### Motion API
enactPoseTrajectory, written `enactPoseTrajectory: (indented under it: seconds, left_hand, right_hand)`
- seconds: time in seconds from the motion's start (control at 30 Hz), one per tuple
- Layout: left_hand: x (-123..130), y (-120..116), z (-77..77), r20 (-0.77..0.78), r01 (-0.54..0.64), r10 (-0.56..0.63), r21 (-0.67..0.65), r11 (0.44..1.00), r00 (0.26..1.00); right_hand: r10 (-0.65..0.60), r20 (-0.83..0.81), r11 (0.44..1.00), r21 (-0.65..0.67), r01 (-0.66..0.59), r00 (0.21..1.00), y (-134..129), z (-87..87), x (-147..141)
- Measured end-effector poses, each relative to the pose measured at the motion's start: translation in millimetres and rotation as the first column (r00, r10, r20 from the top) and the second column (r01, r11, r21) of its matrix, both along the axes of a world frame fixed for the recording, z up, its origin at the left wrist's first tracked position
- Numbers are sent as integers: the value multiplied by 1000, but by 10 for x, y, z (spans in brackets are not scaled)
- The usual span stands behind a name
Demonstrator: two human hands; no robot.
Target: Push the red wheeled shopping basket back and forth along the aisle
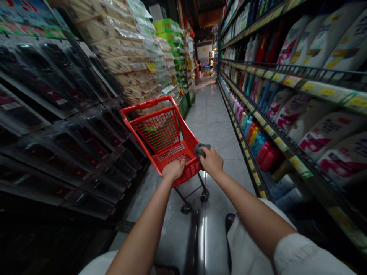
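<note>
A red plastic shopping cart (189,138) stands in the aisle just in front of me, its basket showing no goods inside. My left hand (173,170) is closed over the near edge of the cart. At the cart's near right corner, my right hand (210,158) grips a dark grey cloth (202,150), its fingers wrapped round it against the rim. Two black wheels of the cart show on the floor below my hands.
Shelves of bottles (298,82) run along the right side. On the left are a rack of packaged goods (83,131) and tall stacks of wrapped packs (123,49). The grey tiled floor (210,110) stretches ahead between them.
</note>
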State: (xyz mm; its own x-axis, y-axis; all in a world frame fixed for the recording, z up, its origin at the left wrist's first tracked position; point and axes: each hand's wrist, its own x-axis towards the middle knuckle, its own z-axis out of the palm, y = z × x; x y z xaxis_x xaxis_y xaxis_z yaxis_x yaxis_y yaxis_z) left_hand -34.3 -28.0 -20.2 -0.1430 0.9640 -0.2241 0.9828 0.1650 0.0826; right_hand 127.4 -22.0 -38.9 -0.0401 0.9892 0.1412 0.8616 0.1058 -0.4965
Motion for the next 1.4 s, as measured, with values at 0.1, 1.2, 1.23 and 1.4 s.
enactPoseTrajectory:
  seconds: [0.1,1.2,1.23,1.4]
  left_hand:
    - [61,-5,16,-16,8,-9,-12,1000,1000]
    - [-392,-247,134,-233,309,-319,-79,948,918]
    - [-387,-250,137,-241,300,-311,-83,950,919]
    - [-221,-255,147,-264,245,-256,-74,967,930]
  right_hand:
    - [163,37,986,22,-164,986,-119,-33,-100]
    - [-344,-927,912,-367,-184,146,485,-987,-89]
    - [-312,-942,924,-331,-194,121,492,-939,-62]
    - [-111,-976,990,-124,-60,185,458,-736,2]
